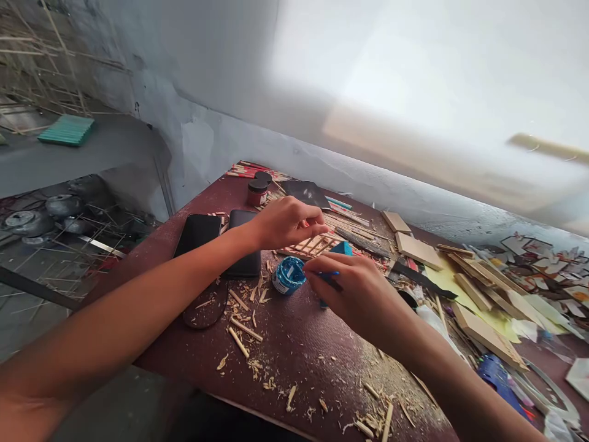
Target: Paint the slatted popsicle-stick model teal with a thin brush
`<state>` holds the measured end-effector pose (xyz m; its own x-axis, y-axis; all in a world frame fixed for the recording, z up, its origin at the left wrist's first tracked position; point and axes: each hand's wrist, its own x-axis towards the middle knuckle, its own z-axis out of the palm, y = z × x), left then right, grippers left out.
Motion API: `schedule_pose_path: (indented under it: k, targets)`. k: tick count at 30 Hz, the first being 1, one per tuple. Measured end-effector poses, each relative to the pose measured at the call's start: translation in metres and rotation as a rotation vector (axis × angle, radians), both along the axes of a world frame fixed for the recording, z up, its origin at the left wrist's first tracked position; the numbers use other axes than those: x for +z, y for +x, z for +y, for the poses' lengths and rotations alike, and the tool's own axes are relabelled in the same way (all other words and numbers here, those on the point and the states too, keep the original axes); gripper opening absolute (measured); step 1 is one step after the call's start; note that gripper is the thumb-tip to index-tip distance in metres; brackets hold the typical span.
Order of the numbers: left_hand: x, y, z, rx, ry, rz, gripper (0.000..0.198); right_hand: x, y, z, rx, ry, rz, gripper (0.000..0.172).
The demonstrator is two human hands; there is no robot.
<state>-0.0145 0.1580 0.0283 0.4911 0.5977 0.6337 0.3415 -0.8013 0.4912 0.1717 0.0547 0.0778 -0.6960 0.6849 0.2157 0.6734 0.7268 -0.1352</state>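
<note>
An uncapped jar of blue paint (pixel 288 276) stands on the dark red table (pixel 294 350), with blue smeared around its rim. My right hand (pixel 354 288) is closed around a thin blue paintbrush (pixel 328 274) right beside the jar; its tip is hidden by my fingers. Beyond the jar, my left hand (pixel 292 222) hovers with curled fingers and thumb drawn together. Whatever they may grip cannot be made out. A bright blue piece (pixel 341 248) shows between the two hands, partly covered by the right one.
A phone (pixel 197 235) and a dark case (pixel 243 264) lie left of the jar. Farther back are a red paint jar (pixel 257 192) and thin sticks. Wood blocks (pixel 418 250) and a blue glue gun (pixel 501 383) crowd the right. Shavings litter the front.
</note>
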Motion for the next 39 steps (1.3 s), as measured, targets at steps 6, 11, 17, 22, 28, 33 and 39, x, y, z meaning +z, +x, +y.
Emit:
schedule_pose_path:
  k: [6, 11, 17, 22, 28, 33, 39]
  targets:
    - [-0.001, 0.002, -0.002, 0.001, 0.009, 0.028, 0.029, 0.025, 0.020, -0.006, -0.050, 0.032, 0.230, 0.016]
    - [-0.006, 0.004, -0.004, -0.028, 0.027, 0.051, 0.028, 0.051, 0.056, -0.020, -0.259, 0.098, 0.711, 0.021]
    - [-0.010, 0.006, -0.006, -0.032, 0.063, 0.068, 0.023, 0.011, 0.083, -0.021, -0.244, 0.198, 1.142, 0.032]
    - [-0.011, 0.006, -0.006, -0.029, 0.093, 0.084, 0.019, -0.026, 0.088, -0.025, -0.192, 0.329, 1.131, 0.023]
    - [-0.012, 0.006, -0.007, -0.021, 0.136, 0.071, 0.018, -0.044, 0.093, -0.025, -0.072, 0.419, 0.979, 0.015]
    - [-0.010, 0.007, -0.009, -0.008, 0.156, 0.067, 0.018, -0.049, 0.095, -0.025, -0.063, 0.432, 0.939, 0.014]
    - [-0.008, 0.007, -0.011, 0.006, 0.155, 0.074, 0.018, -0.048, 0.096, -0.027, -0.068, 0.407, 0.879, 0.014]
